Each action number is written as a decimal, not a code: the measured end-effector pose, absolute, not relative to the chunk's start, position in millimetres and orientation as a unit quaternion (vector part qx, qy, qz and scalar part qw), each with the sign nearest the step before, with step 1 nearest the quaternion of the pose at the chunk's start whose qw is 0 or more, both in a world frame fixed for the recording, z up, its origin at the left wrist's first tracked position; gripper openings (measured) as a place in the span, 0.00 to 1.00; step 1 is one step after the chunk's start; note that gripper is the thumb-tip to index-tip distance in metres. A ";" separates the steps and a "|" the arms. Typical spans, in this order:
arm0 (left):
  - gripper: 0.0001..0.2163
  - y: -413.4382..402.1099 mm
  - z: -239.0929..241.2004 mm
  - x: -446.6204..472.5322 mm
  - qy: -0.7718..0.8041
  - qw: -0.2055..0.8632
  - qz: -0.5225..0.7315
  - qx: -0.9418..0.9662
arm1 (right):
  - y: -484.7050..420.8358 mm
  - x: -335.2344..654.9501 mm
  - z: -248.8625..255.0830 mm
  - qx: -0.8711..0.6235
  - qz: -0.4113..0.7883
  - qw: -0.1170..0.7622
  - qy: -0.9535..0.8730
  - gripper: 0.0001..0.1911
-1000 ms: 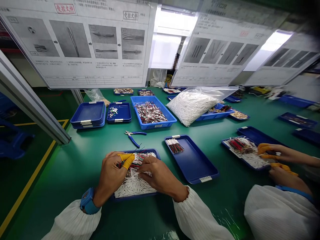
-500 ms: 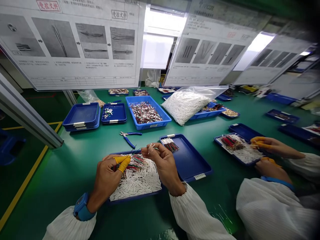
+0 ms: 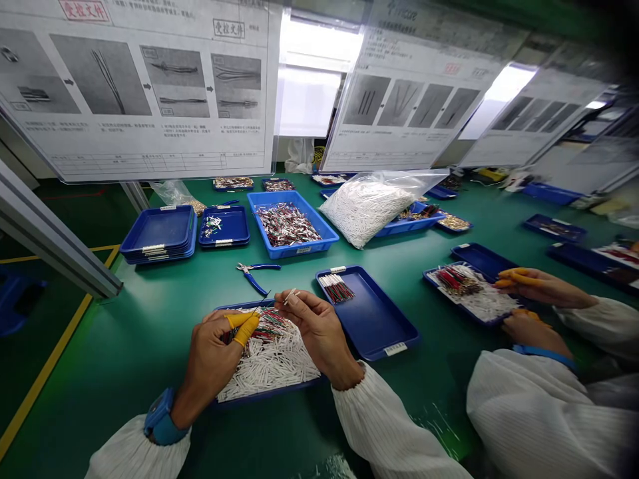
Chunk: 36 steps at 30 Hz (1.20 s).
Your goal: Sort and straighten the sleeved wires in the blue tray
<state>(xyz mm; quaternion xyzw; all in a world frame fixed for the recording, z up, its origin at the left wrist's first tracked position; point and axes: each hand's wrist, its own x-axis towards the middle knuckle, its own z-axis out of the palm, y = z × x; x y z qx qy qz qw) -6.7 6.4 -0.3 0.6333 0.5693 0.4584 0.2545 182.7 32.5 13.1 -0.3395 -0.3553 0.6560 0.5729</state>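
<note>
My left hand, with yellow finger cots on thumb and forefinger, is closed in a pinch on a thin dark wire that points up to the right. A short white sleeve sits between the fingertips of my right hand, close to the wire's tip; whether they touch, I cannot tell. Both hands are above a blue tray of loose white sleeves and red, green and dark wires. To the right, a second blue tray has a row of white-tipped wires in its far left corner.
Blue-handled cutters lie behind the sleeve tray. Farther back are stacked trays, a blue bin of wire pieces and a plastic bag of white sleeves. A co-worker's hands work over another tray at right. Printed sheets hang in front.
My right hand, with the white sleeve, has come slightly closer to the wire in my left hand. The whole view has shifted a little; the trays stay put.
</note>
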 end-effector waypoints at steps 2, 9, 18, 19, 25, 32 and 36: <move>0.08 6.4 -0.9 -6.6 0.567 0.256 0.461 0.633 | 32.4 181.9 12.9 -0.339 0.658 0.572 -0.353 0.12; 0.08 5.7 2.0 -6.9 0.571 0.250 0.465 0.628 | 30.2 179.6 11.6 -0.329 0.678 0.562 -0.341 0.12; 0.09 6.8 4.7 -5.1 0.560 0.279 0.493 0.605 | 29.6 178.6 4.6 -0.322 0.680 0.547 -0.366 0.09; 0.09 6.6 5.3 -5.0 0.557 0.281 0.496 0.604 | 29.6 178.8 3.9 -0.328 0.672 0.541 -0.386 0.09; 0.08 5.4 6.2 -5.5 0.560 0.281 0.482 0.613 | 34.6 185.0 5.0 -0.401 0.570 0.570 -0.435 0.10; 0.07 6.4 -2.1 -4.3 0.556 0.274 0.451 0.642 | 37.3 189.0 6.6 -0.347 0.583 0.632 -0.375 0.08; 0.07 6.2 -4.0 -3.8 0.552 0.271 0.445 0.651 | 35.6 187.1 7.7 -0.339 0.595 0.633 -0.361 0.09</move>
